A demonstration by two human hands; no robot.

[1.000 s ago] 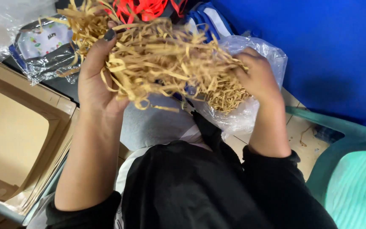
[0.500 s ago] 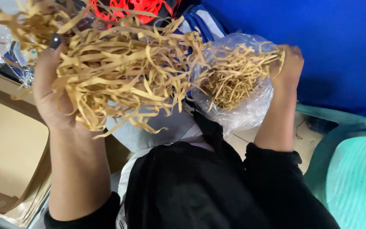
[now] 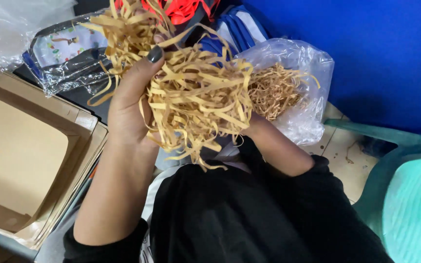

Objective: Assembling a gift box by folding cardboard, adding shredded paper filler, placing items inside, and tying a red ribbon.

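Shredded paper (image 3: pixel 198 102), tan and crinkled, bunched in a loose wad above the lap, between both hands and just in front of a clear plastic bag (image 3: pixel 296 83). Left hand (image 3: pixel 130 104) cupped round the near side of the wad, thumb with dark polish pressed up into the strands, fingers buried and closed on them. Right hand (image 3: pixel 252 127) mostly hidden behind the wad at the bag's mouth; only wrist and forearm showing, so cannot tell whether those fingers pinch paper or lie spread. By the look of it very light, springy and soft, with no stiffness of its own: strips likely to snag on one another, trail off the edges and shed if taken by a few ends. Probably best gathered from underneath and from both sides with wide, curled fingers, squeezed gently into a ball rather than plucked. More of the same filler, finer and darker, packed inside the thin, wrinkled, glossy bag. To the left, open brown cardboard boxes (image 3: pixel 20 160), flat-walled, matte and nested. Behind the wad, a shiny wrapped packet (image 3: pixel 66 61) with a printed pattern, red ribbon (image 3: pixel 183 9) and a blue cloth backdrop (image 3: pixel 366 53). Lower right, a green plastic chair (image 3: pixel 410 199) with a ribbed seat.
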